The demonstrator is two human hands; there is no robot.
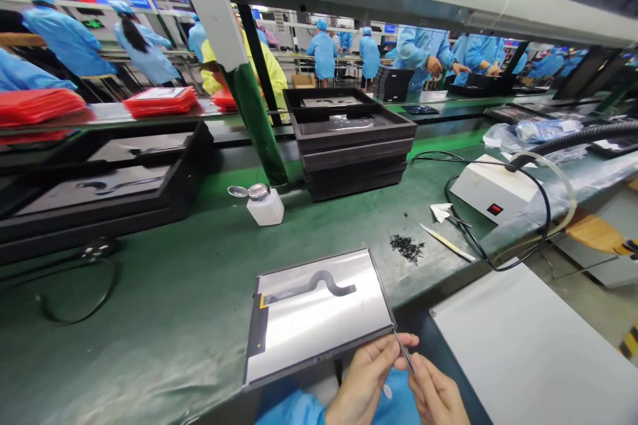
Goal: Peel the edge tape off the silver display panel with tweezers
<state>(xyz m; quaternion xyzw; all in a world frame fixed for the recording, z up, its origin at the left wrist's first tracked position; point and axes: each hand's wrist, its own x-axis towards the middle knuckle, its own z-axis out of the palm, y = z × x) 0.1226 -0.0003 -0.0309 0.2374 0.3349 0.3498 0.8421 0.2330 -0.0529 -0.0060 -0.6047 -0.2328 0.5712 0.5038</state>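
A display panel (pixel 323 319) with a silvery back and a dark curved flex cable (pixel 326 282) lies at the near edge of the bench. My left hand (pixel 366 372) is closed at its near right corner, thumb and fingers together by the edge; exactly how they grip is partly hidden. My right hand (pixel 434 390) pinches a slim metal tool, apparently tweezers (pixel 403 350), whose tip points up at that same corner. Beyond the panel's right side lies a small heap of black scraps (pixel 407 247).
A white pump bottle (pixel 266 206) with its lid up stands behind the panel. Black foam trays (pixel 353 159) are stacked at the back, others (pixel 184 179) at left. A pale-handled blade (pixel 447 242), a white box with a hose (pixel 498 189) and a grey surface (pixel 538 345) are at right.
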